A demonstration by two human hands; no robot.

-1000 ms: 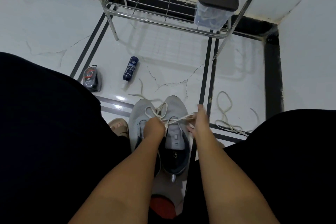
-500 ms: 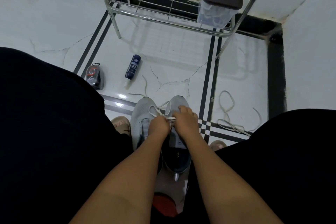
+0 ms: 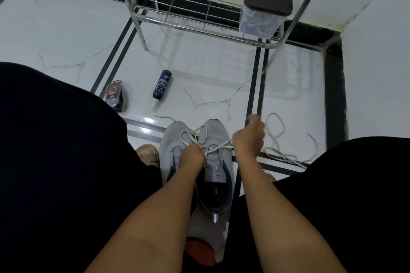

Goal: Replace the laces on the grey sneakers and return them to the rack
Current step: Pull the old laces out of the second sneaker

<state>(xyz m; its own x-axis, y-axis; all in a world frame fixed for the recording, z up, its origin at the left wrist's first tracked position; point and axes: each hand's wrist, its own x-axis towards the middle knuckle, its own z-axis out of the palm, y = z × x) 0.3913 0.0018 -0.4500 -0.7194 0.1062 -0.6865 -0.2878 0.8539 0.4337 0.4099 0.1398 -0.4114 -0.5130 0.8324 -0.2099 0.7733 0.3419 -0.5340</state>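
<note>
Head camera, looking steeply down, close

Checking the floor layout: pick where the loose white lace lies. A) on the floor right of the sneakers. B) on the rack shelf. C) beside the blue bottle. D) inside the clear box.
A: the loose white lace lies coiled on the tiled floor, right of the grey sneakers and beyond the right hand.

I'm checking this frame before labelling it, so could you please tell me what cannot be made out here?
- Head view: the right hand is motion-blurred at its fingertips; its grip on the lace is unclear.
- The left sneaker is partly hidden by the left hand and forearm.
- The blue bottle label is too small to read.
- The rack is cut off by the top edge.
- The clear box shows only murky contents.
</note>
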